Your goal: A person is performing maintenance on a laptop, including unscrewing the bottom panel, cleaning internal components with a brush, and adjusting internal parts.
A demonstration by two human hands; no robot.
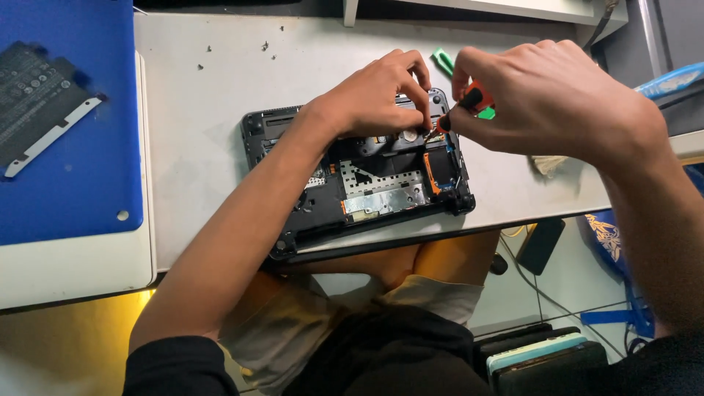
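The opened laptop base (359, 183) is lying at the near table edge (198, 147), its long axis running left to right, slightly tilted. Over its far right corner, the left hand (378, 92) is pinching a small part there. The right hand (546, 95) is gripping a screwdriver (458, 106), tip pointing down-left into that spot, just beside the left fingertips.

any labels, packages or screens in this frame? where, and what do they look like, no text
Label on the flat black battery pack, far left on the blue mat: dark panel with small pale print.
Silver foil sticker inside the opened laptop base, near its front edge: rectangular, shiny grey.
Blue plastic packet, right edge: long, glossy.
No screens in view.
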